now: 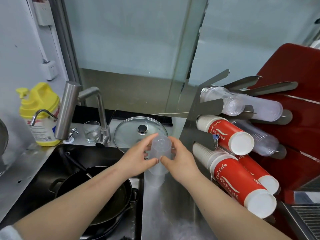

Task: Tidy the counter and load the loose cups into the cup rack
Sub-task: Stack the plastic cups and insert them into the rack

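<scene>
Both hands, left [138, 160] and right [180, 160], grip a clear cup stack [160, 153] between them, upright above the worktop [173, 205]. The rack [204, 135] lies right of the grip, nearer the right hand.

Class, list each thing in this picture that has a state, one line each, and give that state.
Stack of clear plastic cups: upside down, held by both hands.
Left hand: gripping the stack.
Right hand: gripping the stack.
Cup rack: partly loaded.
Drinking glass: upright.
Glass lid: lying flat.
</scene>
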Demonstrator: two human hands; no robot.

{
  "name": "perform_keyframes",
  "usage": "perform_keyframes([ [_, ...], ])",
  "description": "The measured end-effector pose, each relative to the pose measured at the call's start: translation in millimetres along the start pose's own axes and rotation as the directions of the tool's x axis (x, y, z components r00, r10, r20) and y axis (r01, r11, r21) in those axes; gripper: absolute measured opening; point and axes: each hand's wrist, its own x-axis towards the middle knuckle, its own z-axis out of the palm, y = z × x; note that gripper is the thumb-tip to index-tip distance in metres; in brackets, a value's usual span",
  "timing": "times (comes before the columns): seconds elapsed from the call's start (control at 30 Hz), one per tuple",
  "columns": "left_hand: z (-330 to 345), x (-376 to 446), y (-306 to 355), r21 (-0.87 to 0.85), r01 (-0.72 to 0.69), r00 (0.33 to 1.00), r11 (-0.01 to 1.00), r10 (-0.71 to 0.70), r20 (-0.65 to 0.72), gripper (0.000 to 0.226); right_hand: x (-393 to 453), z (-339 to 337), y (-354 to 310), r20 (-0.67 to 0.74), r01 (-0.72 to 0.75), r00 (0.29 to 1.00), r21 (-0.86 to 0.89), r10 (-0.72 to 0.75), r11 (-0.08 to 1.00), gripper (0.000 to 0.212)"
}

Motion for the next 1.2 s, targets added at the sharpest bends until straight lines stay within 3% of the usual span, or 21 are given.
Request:
perform_keyframes([
  [0.13, 10, 3, -8, -0.019, 0.028, 1.0, 0.999, -0.028, -0.006, 0.083, 5, 4, 9, -0.016, -0.026, 1.0, -0.008, 0.026, 1.0, 0.074],
  [0.7, 39, 3, -60, -0.05, 0.172, 0.984, 0.984, -0.169, 0.061, 0.077, 17, 38, 54, 0.051, -0.191, 0.98, 0.016, 0.19, 0.981, 0.062],
  [1.2, 51, 3, -69, -0.157, 0.134, 0.991, 0.979, -0.131, 0.025, 0.079, 23, 48, 71, 0.057, -0.186, 0.982, 0.077, 0.181, 0.98, 0.062],
])
